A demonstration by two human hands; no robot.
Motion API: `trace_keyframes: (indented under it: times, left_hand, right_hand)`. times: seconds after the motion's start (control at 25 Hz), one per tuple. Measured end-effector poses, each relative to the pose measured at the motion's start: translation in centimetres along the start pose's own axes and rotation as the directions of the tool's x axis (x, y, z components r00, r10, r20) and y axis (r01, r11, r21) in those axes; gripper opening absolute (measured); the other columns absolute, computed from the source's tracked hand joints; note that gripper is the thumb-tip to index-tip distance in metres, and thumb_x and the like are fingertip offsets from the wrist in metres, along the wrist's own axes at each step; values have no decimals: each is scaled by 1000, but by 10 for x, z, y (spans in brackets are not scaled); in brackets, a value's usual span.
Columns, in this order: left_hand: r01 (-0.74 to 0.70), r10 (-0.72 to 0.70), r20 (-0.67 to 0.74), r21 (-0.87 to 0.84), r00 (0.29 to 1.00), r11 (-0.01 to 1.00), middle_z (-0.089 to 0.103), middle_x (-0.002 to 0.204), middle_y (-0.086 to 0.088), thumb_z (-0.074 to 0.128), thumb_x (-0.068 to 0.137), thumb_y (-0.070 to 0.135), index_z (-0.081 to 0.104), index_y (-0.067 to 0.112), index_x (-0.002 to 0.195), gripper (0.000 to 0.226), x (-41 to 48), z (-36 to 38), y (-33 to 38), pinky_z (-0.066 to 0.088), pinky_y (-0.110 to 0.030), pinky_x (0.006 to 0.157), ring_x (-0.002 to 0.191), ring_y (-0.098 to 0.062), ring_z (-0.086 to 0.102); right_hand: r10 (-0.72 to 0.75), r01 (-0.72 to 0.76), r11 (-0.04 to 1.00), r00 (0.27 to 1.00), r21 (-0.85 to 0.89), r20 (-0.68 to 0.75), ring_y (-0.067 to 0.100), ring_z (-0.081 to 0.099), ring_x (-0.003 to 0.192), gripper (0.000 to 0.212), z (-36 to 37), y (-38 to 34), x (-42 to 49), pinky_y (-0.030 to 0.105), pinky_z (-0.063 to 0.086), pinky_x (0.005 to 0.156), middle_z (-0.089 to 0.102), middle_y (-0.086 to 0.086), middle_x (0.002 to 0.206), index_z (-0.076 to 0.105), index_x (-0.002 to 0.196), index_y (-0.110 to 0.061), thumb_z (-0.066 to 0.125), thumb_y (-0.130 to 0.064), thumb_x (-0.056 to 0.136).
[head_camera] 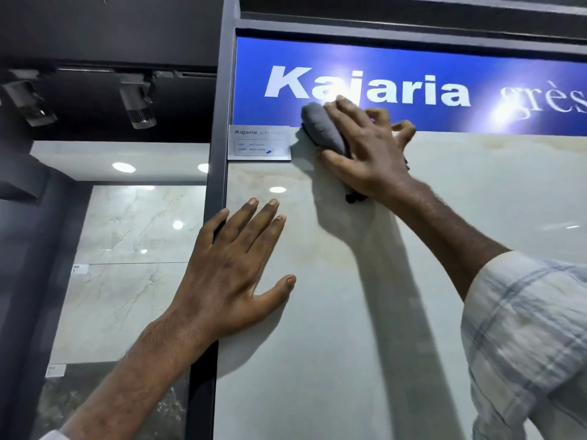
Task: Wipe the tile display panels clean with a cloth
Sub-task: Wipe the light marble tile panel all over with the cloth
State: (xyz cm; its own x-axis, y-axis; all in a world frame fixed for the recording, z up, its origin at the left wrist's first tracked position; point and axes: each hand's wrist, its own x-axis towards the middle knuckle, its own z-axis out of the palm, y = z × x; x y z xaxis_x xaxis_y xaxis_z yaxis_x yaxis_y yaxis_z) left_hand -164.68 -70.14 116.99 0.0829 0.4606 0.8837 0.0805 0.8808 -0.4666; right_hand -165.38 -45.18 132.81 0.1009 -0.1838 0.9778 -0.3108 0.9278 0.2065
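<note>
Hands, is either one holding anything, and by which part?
The right hand grips the grey cloth around its bunched middle. The left hand holds nothing, resting flat on the tile panel.

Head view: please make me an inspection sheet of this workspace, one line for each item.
Surface: glossy pale tile panel, upright, with ceiling lights reflected in it.
Job's things: grey cloth, bunched, at the panel's top edge, overlapping the blue sign.
Clutter: small dark scrap under the right wrist; cannot tell what it is.
Grippers: right hand grips the cloth against the panel; left hand lies flat on the panel by its left edge.
Cables: nothing seen.
Surroundings: label plate, dark frame, spotlights, other tile panels on the left.
</note>
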Motion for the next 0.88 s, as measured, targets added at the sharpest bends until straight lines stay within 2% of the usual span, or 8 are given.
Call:
trace_keyframes:
  times: [0.08,0.24,0.36,0.4,0.56,0.72,0.8,0.88]
  left_hand:
    - [-1,1,7,-10,1000,1000,35,168,-4,45,93,60,48,11,155,80,-7,-1,-1,17,-47,124,156,-24,30]
    - [17,-17,20,-19,1000,1000,34,169,-1,45,94,60,47,12,156,79,-21,-2,-2,19,-52,125,157,-24,29]
    - [37,-36,16,-47,999,998,31,170,0,44,96,60,47,12,156,78,-29,-1,-3,20,-55,125,158,-24,26]
    - [49,-48,7,-57,999,997,32,169,0,45,96,60,48,11,155,77,-32,-1,-3,21,-56,124,158,-24,27]
    - [80,-82,-11,-115,997,990,32,169,-1,48,95,58,48,10,155,77,-41,-1,-1,28,-59,121,158,-26,25]
    - [101,-103,-2,-173,995,980,29,171,-2,49,95,56,45,8,156,77,-51,-2,1,35,-59,116,160,-26,22]
    - [112,-114,-5,-177,993,978,28,171,-3,49,96,54,44,7,157,77,-58,-2,4,37,-56,114,160,-27,20]
    - [113,-114,3,-181,993,977,26,172,-5,48,96,54,42,6,158,78,-67,-3,9,37,-54,112,161,-28,18]
  right_hand:
    - [19,-19,998,1000,-62,-2,33,35,138,83,6,-7,-8,51,24,97,27,-7,169,33,160,-32,40,-66,84]
    - [-273,276,957,961,-86,48,30,36,140,85,5,-2,-22,47,22,94,27,-9,170,34,160,-34,37,-71,84]
    - [5,-5,999,1000,-50,5,32,35,139,86,-2,6,-16,49,23,96,26,-9,170,33,160,-34,36,-70,83]
    - [-9,9,997,1000,-80,5,34,36,138,87,2,-1,-21,49,24,96,26,-6,170,33,161,-31,36,-69,83]
    - [-351,359,928,932,-98,92,31,39,138,86,2,-2,-40,48,24,96,27,-5,170,33,161,-30,38,-70,85]
    - [35,-36,996,999,-87,-5,35,39,136,88,-3,2,-47,48,27,94,25,-4,171,31,162,-30,34,-70,83]
    - [-214,219,969,976,-119,49,38,42,135,89,5,-23,-76,48,30,94,26,1,171,33,162,-23,38,-67,84]
    - [-489,505,855,861,-115,140,35,43,138,86,-2,-15,-93,49,31,97,25,-1,171,33,162,-24,46,-64,87]
